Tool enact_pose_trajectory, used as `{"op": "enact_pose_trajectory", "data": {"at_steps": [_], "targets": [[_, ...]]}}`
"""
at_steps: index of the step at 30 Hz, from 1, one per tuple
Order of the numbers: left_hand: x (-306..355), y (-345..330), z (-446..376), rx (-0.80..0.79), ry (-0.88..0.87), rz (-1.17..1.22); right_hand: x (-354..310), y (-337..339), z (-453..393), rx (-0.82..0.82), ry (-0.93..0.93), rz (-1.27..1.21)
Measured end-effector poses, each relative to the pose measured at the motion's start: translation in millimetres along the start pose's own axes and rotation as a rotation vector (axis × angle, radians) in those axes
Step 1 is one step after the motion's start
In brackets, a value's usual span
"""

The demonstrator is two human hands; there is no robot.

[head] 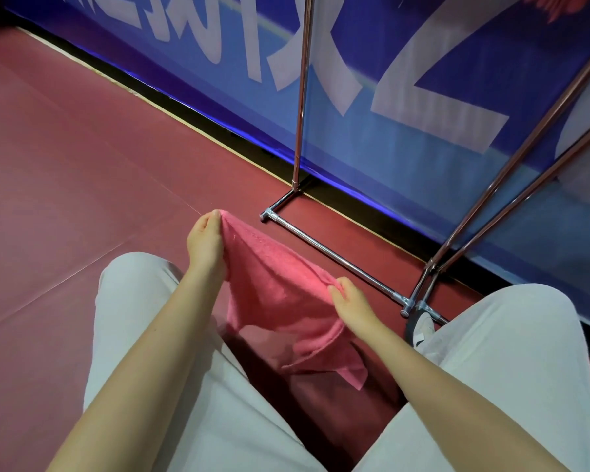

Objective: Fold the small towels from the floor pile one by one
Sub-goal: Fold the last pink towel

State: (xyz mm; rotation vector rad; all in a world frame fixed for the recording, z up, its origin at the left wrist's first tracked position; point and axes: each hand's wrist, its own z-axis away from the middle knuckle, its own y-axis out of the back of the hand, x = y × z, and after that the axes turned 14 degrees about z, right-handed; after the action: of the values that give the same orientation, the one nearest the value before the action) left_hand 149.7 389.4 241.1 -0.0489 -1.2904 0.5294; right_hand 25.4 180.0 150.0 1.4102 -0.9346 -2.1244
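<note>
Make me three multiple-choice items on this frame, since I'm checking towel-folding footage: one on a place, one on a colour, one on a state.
1. Where is the towel?
A. Flat on the floor
B. Held up between the knees
C. Hung on the metal rack

2. What colour is it?
A. Pink
B. White
C. Green

3. How do the hands hold it?
A. Only the left hand grips it
B. Both lie open on it
C. Each pinches one end of its upper edge

Answers:
1 B: it hangs in the air between the two light trouser legs, its lower corner drooping toward the red floor.
2 A: the terry cloth is pink.
3 C: the left hand pinches the far end, the right hand the near end.
</note>
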Motion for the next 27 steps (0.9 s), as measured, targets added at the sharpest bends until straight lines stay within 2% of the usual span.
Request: {"op": "enact_pose_trajectory", "data": {"at_steps": [4,11,16,22,25,27], "targets": [[-1,-1,-4,0.037,0.013,0.107,-23,14,6,0.084,0.089,-0.164],[-2,-10,2,-0.020,0.220,0.347,-46,36,20,0.087,0.143,-0.415],[7,-18,-1,-0.040,0.198,0.091,-50,53,24,0.050,0.249,-0.366],[6,-6,-13,0.013,0.175,0.048,-53,57,32,0.027,0.384,-0.293],[-7,-7,-4,-0.037,0.158,-0.047,-42,53,30,0.068,0.348,-0.259],[-16,-8,1,-0.118,0.075,-0.218,-36,50,27,0.092,0.284,-0.231]]}}
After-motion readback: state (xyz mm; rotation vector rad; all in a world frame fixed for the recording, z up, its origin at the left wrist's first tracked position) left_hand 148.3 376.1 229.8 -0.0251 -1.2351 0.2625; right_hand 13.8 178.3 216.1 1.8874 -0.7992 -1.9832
